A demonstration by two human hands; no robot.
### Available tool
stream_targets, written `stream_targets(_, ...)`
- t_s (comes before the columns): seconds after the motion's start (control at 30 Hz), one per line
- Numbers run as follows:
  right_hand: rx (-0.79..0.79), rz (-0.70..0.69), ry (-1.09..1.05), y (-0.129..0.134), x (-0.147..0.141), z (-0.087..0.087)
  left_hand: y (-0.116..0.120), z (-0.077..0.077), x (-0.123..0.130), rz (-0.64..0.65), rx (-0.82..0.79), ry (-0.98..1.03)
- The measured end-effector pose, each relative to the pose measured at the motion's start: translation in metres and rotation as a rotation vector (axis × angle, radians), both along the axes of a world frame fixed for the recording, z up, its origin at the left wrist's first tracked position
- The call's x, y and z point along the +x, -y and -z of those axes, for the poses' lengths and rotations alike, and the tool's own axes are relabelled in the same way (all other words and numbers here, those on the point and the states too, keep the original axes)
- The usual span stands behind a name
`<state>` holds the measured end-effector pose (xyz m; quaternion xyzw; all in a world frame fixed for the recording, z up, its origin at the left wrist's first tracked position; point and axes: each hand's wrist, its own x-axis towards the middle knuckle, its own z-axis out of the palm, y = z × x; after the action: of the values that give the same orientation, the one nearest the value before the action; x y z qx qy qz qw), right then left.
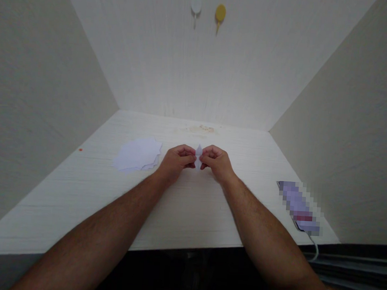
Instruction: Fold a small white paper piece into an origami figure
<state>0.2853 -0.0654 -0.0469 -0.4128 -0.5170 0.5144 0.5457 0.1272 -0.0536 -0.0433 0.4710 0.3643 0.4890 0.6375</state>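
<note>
A small folded white paper (198, 152) is held upright between my two hands, near the middle of the white table. My left hand (178, 161) pinches its left side with thumb and fingertips. From the other side, my right hand (217, 161) pinches the right edge the same way. The paper has a pointed top that rises above the fingers. Parts of its sides are hidden behind the fingertips. To the left of my left hand lies a loose stack of white paper sheets (135, 153), with uneven edges.
A phone-like device (297, 207), its screen blurred out, lies at the right with a white cable (315, 248) running off the table's front edge. Walls close in the table (188, 223) at left, right and back. Two hooks, white (196, 5) and yellow (220, 13), are on the back wall.
</note>
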Motion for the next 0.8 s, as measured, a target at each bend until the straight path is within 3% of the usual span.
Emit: stream_targets(0.8,0.055,-0.072,0.004,-0.0017,0.0044,0.0040,0.0024,-0.0048,0.0001,0.038,-0.019,0.075)
